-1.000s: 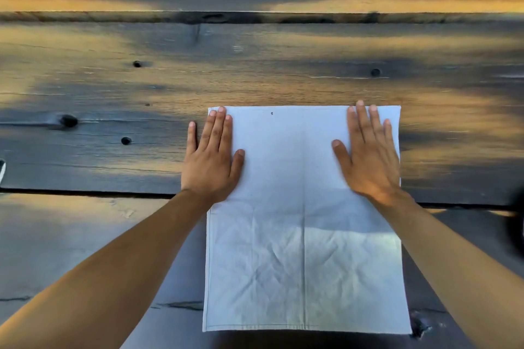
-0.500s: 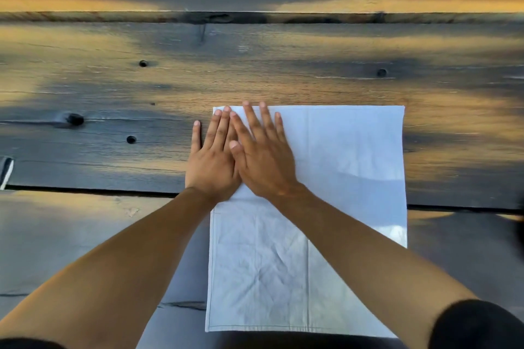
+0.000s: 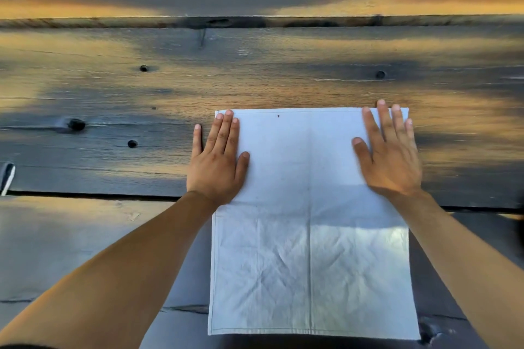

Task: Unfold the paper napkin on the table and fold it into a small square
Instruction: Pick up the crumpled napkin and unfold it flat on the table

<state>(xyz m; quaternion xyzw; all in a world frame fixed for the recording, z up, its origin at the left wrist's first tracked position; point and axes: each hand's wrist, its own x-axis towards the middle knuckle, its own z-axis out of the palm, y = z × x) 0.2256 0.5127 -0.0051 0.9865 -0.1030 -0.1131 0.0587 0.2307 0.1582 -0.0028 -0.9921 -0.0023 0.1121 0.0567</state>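
Observation:
The white napkin [image 3: 310,235] lies spread flat on the dark wooden table [image 3: 255,79], a tall rectangle with a vertical crease down its middle and wrinkles in its near half. My left hand [image 3: 217,163] rests palm down on the napkin's far left corner, its little finger out on the wood. My right hand [image 3: 390,154] presses flat on the far right corner, fingertips reaching the far edge. Both hands have fingers extended and hold nothing.
The table is made of wide planks with knots and gaps; one gap [image 3: 85,195] runs left to right under the napkin. A small pale object [image 3: 7,177] pokes in at the left edge. Bare wood surrounds the napkin.
My right hand slid from beside the left hand across the napkin's far part to its right corner. The left hand stayed in place.

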